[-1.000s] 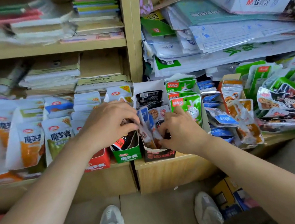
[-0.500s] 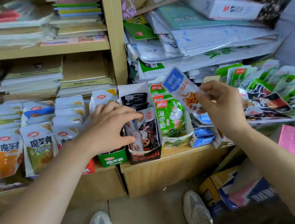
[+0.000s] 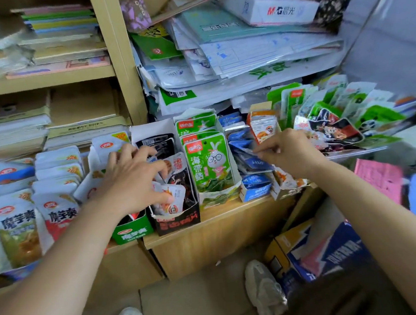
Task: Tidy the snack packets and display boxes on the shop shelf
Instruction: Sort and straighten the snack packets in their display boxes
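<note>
Pale wooden shelving (image 3: 120, 63) stands on beige floor tiles (image 3: 193, 303).

"M&G 晨光" on white carton (image 3: 269, 5) at one o'clock, "魔芋爽" on snack packets (image 3: 16, 228) at nine o'clock and green display box (image 3: 132, 233) at eight o'clock, "海带结" on green rabbit packet (image 3: 209, 165), centre.

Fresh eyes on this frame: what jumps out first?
Two hands work mid-shelf: the left hand grips white packets in the black display box, and the right hand pinches a blue packet. Between them stands a bright green rabbit packet. Above is a slumped pile of papers under a white M&G box.
</note>
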{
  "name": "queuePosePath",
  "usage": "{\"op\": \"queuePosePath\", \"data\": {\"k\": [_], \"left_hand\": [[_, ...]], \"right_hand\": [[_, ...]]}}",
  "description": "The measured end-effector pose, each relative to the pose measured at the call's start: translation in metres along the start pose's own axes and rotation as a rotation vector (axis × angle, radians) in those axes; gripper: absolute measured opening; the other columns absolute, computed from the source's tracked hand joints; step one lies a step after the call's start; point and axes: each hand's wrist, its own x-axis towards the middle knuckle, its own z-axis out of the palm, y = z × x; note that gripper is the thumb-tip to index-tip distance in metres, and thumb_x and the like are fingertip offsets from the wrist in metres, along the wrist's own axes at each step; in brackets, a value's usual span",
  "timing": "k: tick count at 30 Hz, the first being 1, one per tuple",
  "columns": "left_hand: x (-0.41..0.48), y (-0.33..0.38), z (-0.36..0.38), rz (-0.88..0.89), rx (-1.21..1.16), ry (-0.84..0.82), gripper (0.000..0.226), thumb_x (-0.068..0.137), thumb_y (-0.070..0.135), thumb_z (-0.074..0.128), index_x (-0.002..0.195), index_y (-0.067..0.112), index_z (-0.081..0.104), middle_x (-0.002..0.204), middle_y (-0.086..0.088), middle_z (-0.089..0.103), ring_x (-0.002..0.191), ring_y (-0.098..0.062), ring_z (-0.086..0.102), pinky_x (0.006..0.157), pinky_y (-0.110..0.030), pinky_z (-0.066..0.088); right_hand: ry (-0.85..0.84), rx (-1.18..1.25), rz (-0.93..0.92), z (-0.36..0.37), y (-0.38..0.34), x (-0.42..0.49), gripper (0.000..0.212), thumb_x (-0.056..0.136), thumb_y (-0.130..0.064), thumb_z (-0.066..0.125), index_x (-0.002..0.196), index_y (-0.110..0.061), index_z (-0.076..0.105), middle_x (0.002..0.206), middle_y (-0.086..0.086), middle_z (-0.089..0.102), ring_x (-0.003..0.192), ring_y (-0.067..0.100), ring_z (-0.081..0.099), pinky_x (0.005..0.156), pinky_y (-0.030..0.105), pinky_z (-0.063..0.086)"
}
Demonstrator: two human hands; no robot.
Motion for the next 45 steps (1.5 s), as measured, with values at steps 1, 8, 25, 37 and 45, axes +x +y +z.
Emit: {"op": "queuePosePath", "data": {"k": [1, 8, 25, 37, 45], "left_hand": [[0.000, -0.001, 0.001, 0.005, -0.017, -0.001, 0.042, 0.071, 0.071, 0.072, 0.097, 0.043, 0.056, 0.153, 0.011, 0.034, 0.130, -0.024, 0.022, 0.102, -0.043, 0.021], [-0.004, -0.017, -0.005, 0.088, -0.156, 0.048, 0.028, 0.071, 0.057, 0.081, 0.094, 0.047, 0.067, 0.104, 0.021, 0.054, 0.105, -0.015, 0.035, 0.088, -0.037, 0.024], [-0.015, -0.019, -0.013, -0.100, -0.820, 0.505, 0.016, 0.085, 0.032, 0.078, 0.075, 0.038, 0.067, 0.074, 0.013, 0.066, 0.064, -0.001, 0.056, 0.061, -0.030, 0.042], [-0.012, -0.021, -0.010, -0.357, -1.307, 0.528, 0.014, 0.094, 0.013, 0.070, 0.089, 0.027, 0.072, 0.069, 0.011, 0.074, 0.052, -0.001, 0.057, 0.049, -0.017, 0.047], [-0.010, -0.019, -0.006, -0.396, -1.347, 0.479, 0.015, 0.094, 0.010, 0.068, 0.101, 0.023, 0.073, 0.081, 0.012, 0.076, 0.066, 0.003, 0.068, 0.051, -0.014, 0.050]], "right_hand": [[-0.008, 0.023, 0.006, 0.003, -0.001, 0.002, 0.021, 0.094, -0.019, 0.066, 0.113, -0.016, 0.075, 0.100, -0.002, 0.072, 0.078, 0.006, 0.061, 0.063, -0.001, 0.040], [-0.315, 0.054, 0.008, 0.008, 0.007, 0.002, 0.072, 0.083, -0.046, 0.075, 0.147, -0.027, 0.047, 0.124, -0.008, 0.057, 0.116, 0.013, 0.055, 0.088, 0.025, 0.043], [-0.003, 0.208, -0.186, 0.041, -0.075, 0.001, 0.045, 0.085, -0.041, 0.076, 0.126, -0.023, 0.066, 0.112, -0.008, 0.071, 0.093, 0.008, 0.065, 0.083, 0.027, 0.055], [0.013, 0.775, 0.037, 0.065, -0.108, 0.015, 0.019, 0.087, -0.024, 0.076, 0.102, -0.021, 0.065, 0.096, 0.009, 0.069, 0.075, 0.017, 0.066, 0.071, 0.045, 0.058], [0.098, 0.959, 0.138, 0.057, -0.103, 0.025, 0.014, 0.091, -0.009, 0.071, 0.096, -0.009, 0.059, 0.076, 0.008, 0.075, 0.063, 0.021, 0.071, 0.054, 0.030, 0.054]]}}
